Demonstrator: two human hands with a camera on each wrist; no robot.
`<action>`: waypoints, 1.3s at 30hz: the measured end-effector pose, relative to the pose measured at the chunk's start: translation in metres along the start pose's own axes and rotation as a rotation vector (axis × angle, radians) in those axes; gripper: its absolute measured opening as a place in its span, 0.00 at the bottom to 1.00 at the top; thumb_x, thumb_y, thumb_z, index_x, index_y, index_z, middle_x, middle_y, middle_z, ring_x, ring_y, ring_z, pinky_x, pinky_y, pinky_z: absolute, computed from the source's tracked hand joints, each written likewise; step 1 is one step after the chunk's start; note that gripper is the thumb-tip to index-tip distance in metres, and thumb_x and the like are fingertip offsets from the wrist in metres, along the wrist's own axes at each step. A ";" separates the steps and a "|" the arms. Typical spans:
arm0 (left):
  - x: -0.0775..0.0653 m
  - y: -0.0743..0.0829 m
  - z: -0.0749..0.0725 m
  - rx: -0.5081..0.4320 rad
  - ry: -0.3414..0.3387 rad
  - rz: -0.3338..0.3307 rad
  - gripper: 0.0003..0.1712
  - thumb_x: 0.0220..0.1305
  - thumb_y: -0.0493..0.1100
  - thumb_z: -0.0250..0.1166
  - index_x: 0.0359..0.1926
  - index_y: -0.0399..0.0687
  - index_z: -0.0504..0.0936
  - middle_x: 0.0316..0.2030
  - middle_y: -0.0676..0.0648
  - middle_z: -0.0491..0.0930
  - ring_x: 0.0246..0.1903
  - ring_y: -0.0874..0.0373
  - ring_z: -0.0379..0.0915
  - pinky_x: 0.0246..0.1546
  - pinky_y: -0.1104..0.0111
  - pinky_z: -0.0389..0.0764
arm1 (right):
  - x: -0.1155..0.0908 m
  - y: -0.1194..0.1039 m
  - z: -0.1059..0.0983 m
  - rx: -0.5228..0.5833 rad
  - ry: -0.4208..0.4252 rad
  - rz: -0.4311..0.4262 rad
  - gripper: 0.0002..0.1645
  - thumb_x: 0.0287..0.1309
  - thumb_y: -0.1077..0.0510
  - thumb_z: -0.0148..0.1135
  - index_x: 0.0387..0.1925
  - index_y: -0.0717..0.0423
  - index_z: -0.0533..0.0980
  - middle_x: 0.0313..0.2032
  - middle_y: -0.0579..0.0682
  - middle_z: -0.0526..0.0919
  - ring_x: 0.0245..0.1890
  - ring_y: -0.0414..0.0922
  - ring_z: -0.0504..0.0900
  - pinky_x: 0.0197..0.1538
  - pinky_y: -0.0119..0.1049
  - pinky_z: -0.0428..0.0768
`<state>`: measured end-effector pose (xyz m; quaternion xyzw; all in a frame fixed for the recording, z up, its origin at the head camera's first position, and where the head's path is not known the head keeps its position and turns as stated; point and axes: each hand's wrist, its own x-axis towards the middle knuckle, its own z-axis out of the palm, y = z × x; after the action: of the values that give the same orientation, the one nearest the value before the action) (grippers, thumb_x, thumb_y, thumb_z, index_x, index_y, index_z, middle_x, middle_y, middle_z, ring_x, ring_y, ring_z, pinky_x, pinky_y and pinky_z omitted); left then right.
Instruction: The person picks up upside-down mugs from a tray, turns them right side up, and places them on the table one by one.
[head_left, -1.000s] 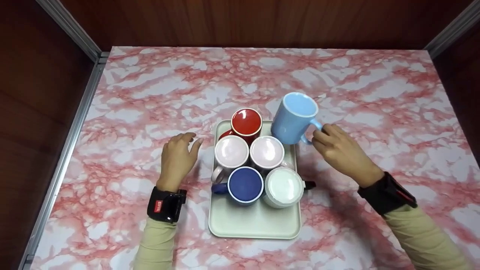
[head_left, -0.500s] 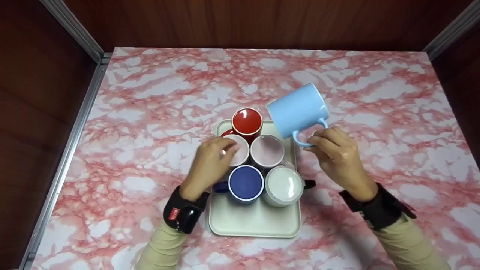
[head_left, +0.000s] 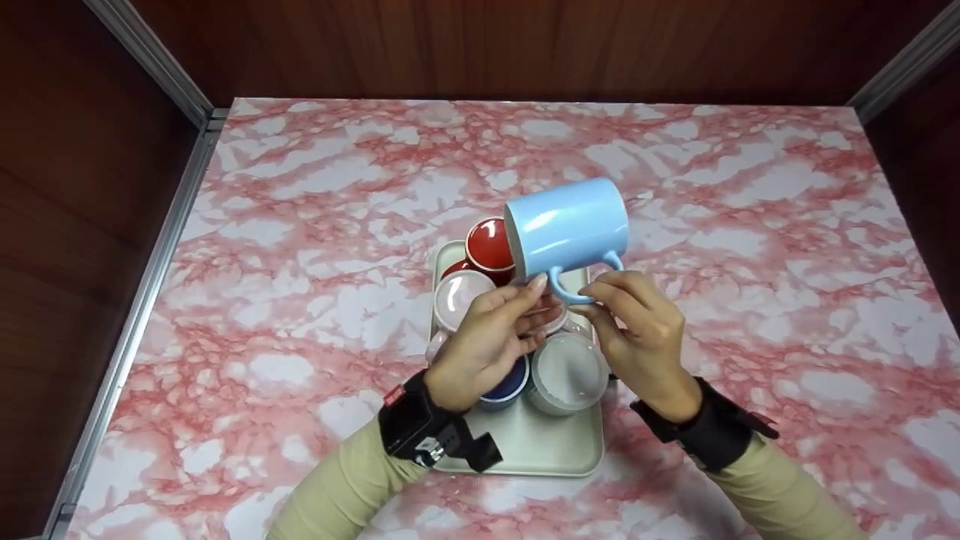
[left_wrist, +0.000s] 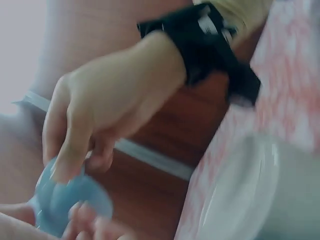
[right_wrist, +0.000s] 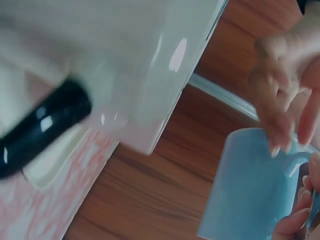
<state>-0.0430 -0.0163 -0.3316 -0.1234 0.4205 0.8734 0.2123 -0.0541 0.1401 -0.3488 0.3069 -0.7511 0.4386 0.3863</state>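
Over the pale, round-cornered tray point(head_left: 555, 442), tipped sideways in mid-air, the glossy, cylindrical light-blue mug point(head_left: 574, 223): likely ceramic, thus rigid, weighty, slick, breakable. From the loosely spread left hand point(head_left: 487, 337), support at one end, contact unclear; from the right hand point(head_left: 641, 334), a pinch on the curved handle point(head_left: 561, 289), probably the best hold.

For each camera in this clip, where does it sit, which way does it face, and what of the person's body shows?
Head: on the head, facing forward and down at the light blue mug and tray; left hand, right hand and sleeves show.
Left wrist: looks past the left fingers toward the right hand at the mug, a pale cup close by.
Right wrist: faces the mug, with fingers of both hands showing and a black handle near.
Shared: both wrist views show the light blue mug.
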 end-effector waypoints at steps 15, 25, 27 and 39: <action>0.001 -0.007 0.010 -0.244 0.095 0.056 0.14 0.65 0.34 0.53 0.22 0.40 0.77 0.21 0.47 0.75 0.23 0.59 0.67 0.26 0.71 0.66 | -0.006 -0.005 0.006 0.017 -0.071 -0.063 0.13 0.55 0.57 0.61 0.27 0.67 0.78 0.28 0.56 0.78 0.30 0.50 0.77 0.44 0.28 0.74; -0.008 0.004 0.006 -0.207 0.025 0.077 0.18 0.68 0.35 0.48 0.21 0.43 0.75 0.23 0.48 0.73 0.24 0.59 0.65 0.28 0.72 0.66 | -0.006 -0.004 0.003 0.068 -0.248 -0.109 0.12 0.60 0.60 0.57 0.37 0.69 0.76 0.33 0.58 0.76 0.30 0.48 0.77 0.39 0.27 0.75; -0.009 0.007 0.004 -0.195 0.025 0.082 0.18 0.68 0.35 0.48 0.21 0.43 0.76 0.23 0.48 0.73 0.24 0.60 0.64 0.28 0.72 0.66 | -0.003 -0.003 0.001 0.101 -0.270 -0.127 0.13 0.60 0.60 0.57 0.39 0.69 0.76 0.35 0.60 0.76 0.31 0.48 0.76 0.38 0.28 0.75; -0.011 0.040 -0.023 -0.206 0.072 0.254 0.18 0.67 0.32 0.48 0.23 0.41 0.79 0.24 0.48 0.76 0.25 0.59 0.67 0.29 0.73 0.65 | 0.010 0.035 -0.033 0.056 -0.177 -0.028 0.17 0.60 0.56 0.56 0.36 0.71 0.78 0.36 0.63 0.78 0.31 0.51 0.77 0.41 0.25 0.74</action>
<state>-0.0516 -0.0594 -0.3140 -0.1215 0.3485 0.9267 0.0712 -0.0768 0.1835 -0.3450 0.3656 -0.7653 0.4253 0.3158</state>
